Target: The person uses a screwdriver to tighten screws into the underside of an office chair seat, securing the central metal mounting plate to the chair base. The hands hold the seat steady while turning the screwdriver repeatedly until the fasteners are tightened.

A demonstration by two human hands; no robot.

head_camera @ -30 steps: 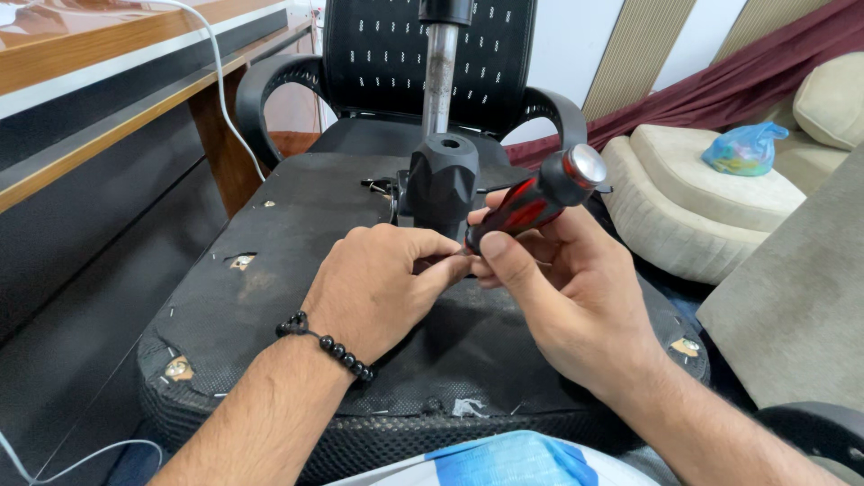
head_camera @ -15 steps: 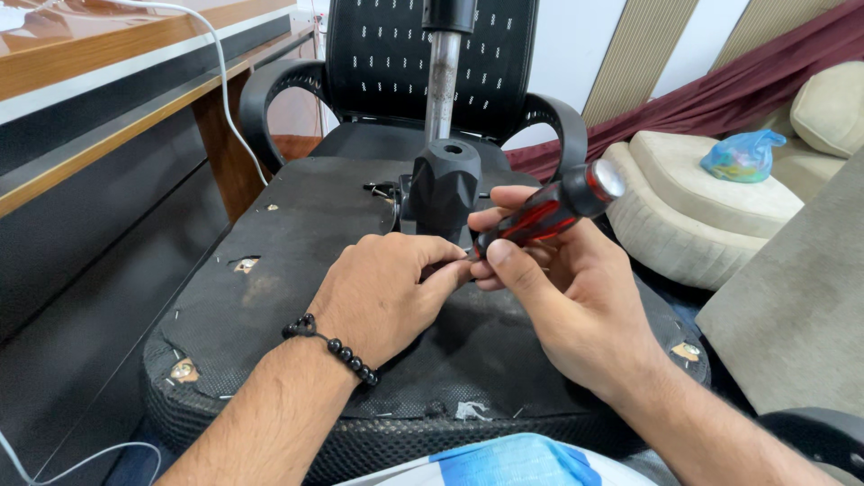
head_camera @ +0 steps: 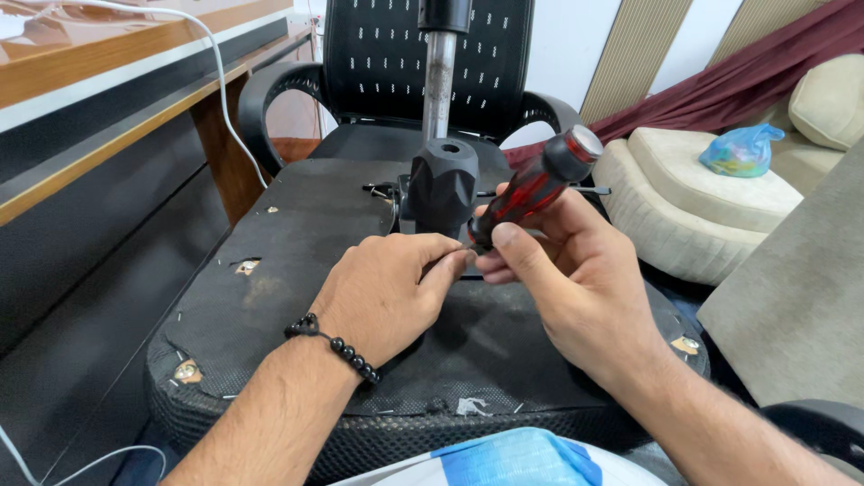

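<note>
Head view looks down on an office chair seat (head_camera: 297, 270) turned underside up, its black mesh-edged bottom facing the camera. The landmark is the black hub (head_camera: 443, 184) of the seat mechanism, which stands up from the middle of the seat's underside with a metal column (head_camera: 437, 85) rising out of it.

The right hand (head_camera: 576, 279) is closed around a screwdriver (head_camera: 533, 187) with a red and black handle. The handle slants up and away to the right of the hub, and the thumb lies along it, which looks like a grip meant to steady the tool while it points down at the base of the hub. The shaft and tip are hidden behind the fingers, so I cannot tell what the tip touches.

The left hand (head_camera: 382, 297), with a black bead bracelet (head_camera: 337, 346) at the wrist, rests on the seat just in front of the hub. Its fingers are curled and its fingertips pinch in against the right hand's fingers at the low end of the handle, seemingly to guide the tip. Whether they hold a small part is not visible.

Behind the hub stands 1 second black chair (head_camera: 423, 54), upright. Left of it runs a wooden desk (head_camera: 108, 108) with a white cable (head_camera: 220, 90); right of it is a cream cushion seat (head_camera: 702, 198) with a blue bag (head_camera: 742, 148).
</note>
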